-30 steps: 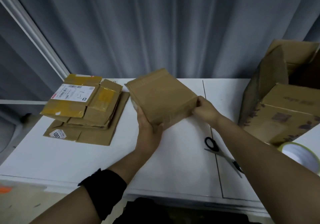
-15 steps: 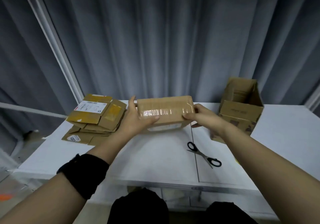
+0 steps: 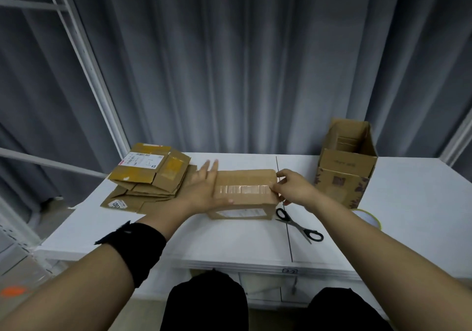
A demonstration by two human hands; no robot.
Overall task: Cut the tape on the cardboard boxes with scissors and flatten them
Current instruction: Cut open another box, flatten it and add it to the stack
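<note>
The box [image 3: 242,186] looks light and stiff, left hand [image 3: 204,190] flat against one end, right hand [image 3: 293,190] seemingly pinching the other.

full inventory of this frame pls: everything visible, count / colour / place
taped box: 1, brown, table centre, clear tape strip along its top
flattened boxes: one stack, exact count unclear, brown with white labels, table rear left
open box: 1, brown, upright, table rear right
scissors: 1 pair, black handles, flat on the table by the taped box's near right corner
tape roll: 1, pale with a greenish rim, table right, partly hidden by the right forearm
table: 1, white
curtain: grey, behind the table
wristband: 1, black, left forearm
left hand: fingers straight, flat against the taped box's left end
right hand: fingers curled on the taped box's right end
</note>
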